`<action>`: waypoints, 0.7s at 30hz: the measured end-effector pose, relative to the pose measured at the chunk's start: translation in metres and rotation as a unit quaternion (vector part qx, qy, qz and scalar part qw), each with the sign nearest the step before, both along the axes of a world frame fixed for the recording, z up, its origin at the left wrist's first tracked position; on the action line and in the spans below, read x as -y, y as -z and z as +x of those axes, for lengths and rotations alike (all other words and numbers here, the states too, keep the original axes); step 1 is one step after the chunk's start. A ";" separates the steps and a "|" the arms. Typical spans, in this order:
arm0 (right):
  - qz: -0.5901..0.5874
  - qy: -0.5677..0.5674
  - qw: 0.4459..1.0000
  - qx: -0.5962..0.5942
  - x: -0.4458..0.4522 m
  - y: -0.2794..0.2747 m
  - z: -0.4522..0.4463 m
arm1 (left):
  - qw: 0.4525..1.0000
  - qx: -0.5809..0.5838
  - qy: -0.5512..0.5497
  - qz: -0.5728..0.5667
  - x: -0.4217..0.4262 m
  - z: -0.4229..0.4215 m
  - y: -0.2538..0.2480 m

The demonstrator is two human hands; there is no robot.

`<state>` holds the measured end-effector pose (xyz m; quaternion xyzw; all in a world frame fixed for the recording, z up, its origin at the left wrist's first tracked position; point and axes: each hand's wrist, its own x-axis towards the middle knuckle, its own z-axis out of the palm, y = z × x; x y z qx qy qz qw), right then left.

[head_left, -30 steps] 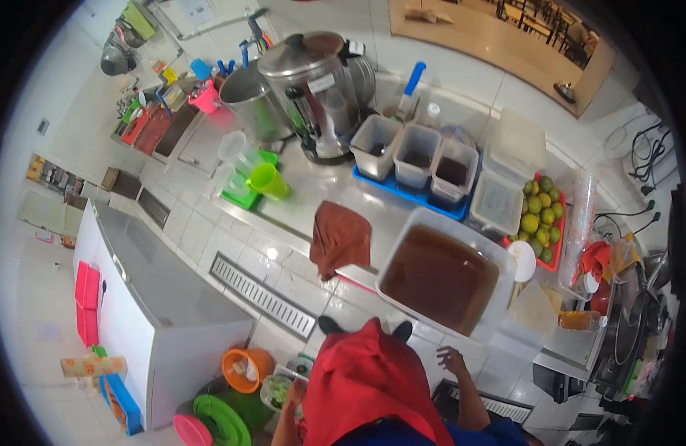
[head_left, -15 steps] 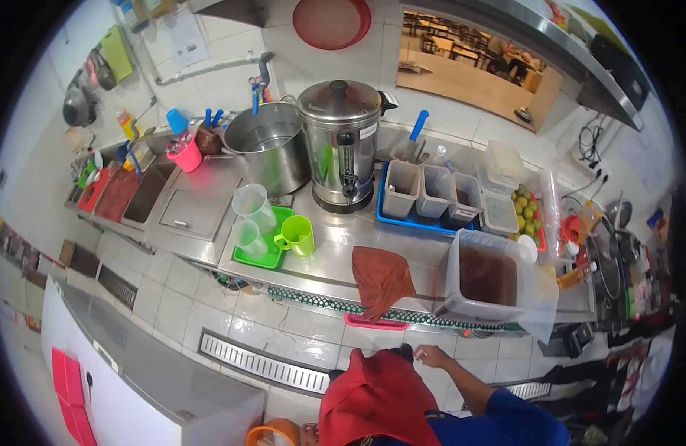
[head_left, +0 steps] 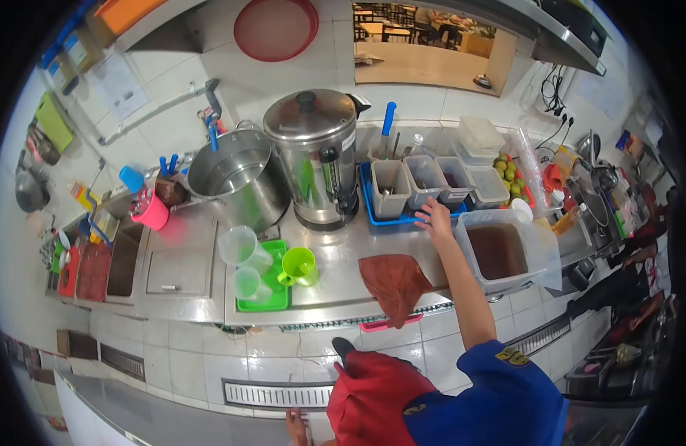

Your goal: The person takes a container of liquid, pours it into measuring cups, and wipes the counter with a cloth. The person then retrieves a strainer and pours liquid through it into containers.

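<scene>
My right hand point(head_left: 434, 218) is stretched over the counter, fingers apart and holding nothing. It is nearest to the front edge of a blue tray point(head_left: 402, 221) and the clear plastic containers point(head_left: 423, 195) standing in it; whether it touches them I cannot tell. A large clear tub point(head_left: 465, 249) of brown liquid stands just right of my forearm. Low in the view, my left hand point(head_left: 297, 427) hangs beside the red apron point(head_left: 372, 394), its fingers loosely apart and partly cut off by the frame. A brown cloth point(head_left: 395, 282) lies over the counter's front edge.
A steel drink urn point(head_left: 313, 163) and a big steel pot point(head_left: 239, 178) stand at the back. A green tray point(head_left: 282, 296) bears clear jugs point(head_left: 242, 249), next to a lime-green mug point(head_left: 299, 266). Limes point(head_left: 510, 177) sit at right. A floor drain point(head_left: 280, 394) lies behind me.
My right hand has moved from beside my body up and forward to the blue tray. My left hand has come further into view, and the camera has shifted toward the counter.
</scene>
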<state>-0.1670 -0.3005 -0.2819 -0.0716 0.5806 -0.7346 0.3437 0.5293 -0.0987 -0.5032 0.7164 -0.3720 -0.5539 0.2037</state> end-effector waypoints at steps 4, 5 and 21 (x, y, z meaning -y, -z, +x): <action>0.092 0.086 0.992 -0.012 0.044 0.013 -0.009 | 0.998 -0.004 -0.040 0.051 0.013 0.039 0.001; 0.096 0.111 0.989 -0.006 0.053 0.018 -0.009 | 0.998 0.001 -0.028 0.053 0.024 0.042 -0.002; 0.253 0.200 0.944 -0.069 0.053 0.007 -0.019 | 0.993 -0.008 0.092 0.074 0.120 0.056 -0.020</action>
